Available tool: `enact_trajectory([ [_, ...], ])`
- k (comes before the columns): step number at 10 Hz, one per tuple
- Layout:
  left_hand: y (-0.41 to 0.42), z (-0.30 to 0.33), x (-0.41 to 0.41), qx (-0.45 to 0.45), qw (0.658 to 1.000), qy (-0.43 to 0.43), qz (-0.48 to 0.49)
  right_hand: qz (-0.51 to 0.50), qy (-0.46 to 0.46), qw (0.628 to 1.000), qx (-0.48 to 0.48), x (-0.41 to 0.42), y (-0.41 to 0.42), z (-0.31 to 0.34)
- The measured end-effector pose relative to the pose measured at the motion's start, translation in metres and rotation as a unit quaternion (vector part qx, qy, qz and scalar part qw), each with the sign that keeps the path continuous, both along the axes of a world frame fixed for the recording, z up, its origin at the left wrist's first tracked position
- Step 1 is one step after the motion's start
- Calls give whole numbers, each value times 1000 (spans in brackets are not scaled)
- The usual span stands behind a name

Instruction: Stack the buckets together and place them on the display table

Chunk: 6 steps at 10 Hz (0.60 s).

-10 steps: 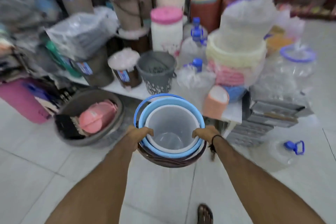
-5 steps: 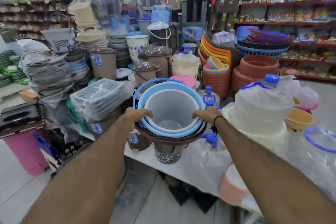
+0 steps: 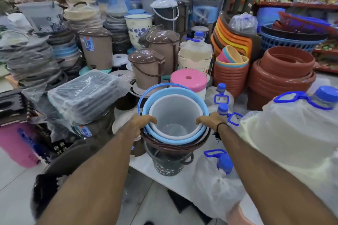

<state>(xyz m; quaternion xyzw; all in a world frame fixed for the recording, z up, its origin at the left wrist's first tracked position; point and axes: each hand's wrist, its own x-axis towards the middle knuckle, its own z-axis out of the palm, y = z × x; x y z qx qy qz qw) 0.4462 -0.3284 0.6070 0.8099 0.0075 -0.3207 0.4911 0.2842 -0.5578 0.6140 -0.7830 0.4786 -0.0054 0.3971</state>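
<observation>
I hold a nested stack of buckets [image 3: 173, 115]: a grey one inside a light blue one inside a brown one. My left hand [image 3: 140, 124] grips the rim on its left side and my right hand [image 3: 208, 121] grips the right side. The stack sits in or just above a dark grey patterned bucket [image 3: 168, 165] that stands near the front edge of the white display table [image 3: 144, 164]. A blue wire handle arcs behind the stack.
Wrapped water jugs with blue caps [image 3: 292, 126] crowd the right. A pink-lidded container [image 3: 188, 80] and brown lidded bins [image 3: 146, 67] stand behind. Wrapped trays [image 3: 86, 95] lie at left. Terracotta basins [image 3: 281, 71] sit at the far right. A dark tub [image 3: 60, 168] is on the floor.
My view rose from the floor to the table. The held stack went forward over the table edge and now lies on top of the dark grey patterned bucket.
</observation>
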Motion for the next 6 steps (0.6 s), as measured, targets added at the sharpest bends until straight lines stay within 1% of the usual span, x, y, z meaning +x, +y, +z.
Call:
enact_trajectory([
  [2,-13,-63,45,53,996,68,-29,-11,75,996,37,47,-10,-88],
  [3,-19,-182,103,125,987,69,-80,-29,118,990,64,59,-3,-146],
  [4,-25,-226,123,154,977,86,-120,-60,136,987,64,63,0,-177],
  [5,-27,-128,95,190,953,111,-207,-62,147,986,56,72,-12,-192],
  [6,-38,-91,98,262,928,112,-242,-68,152,985,43,79,-20,-179],
])
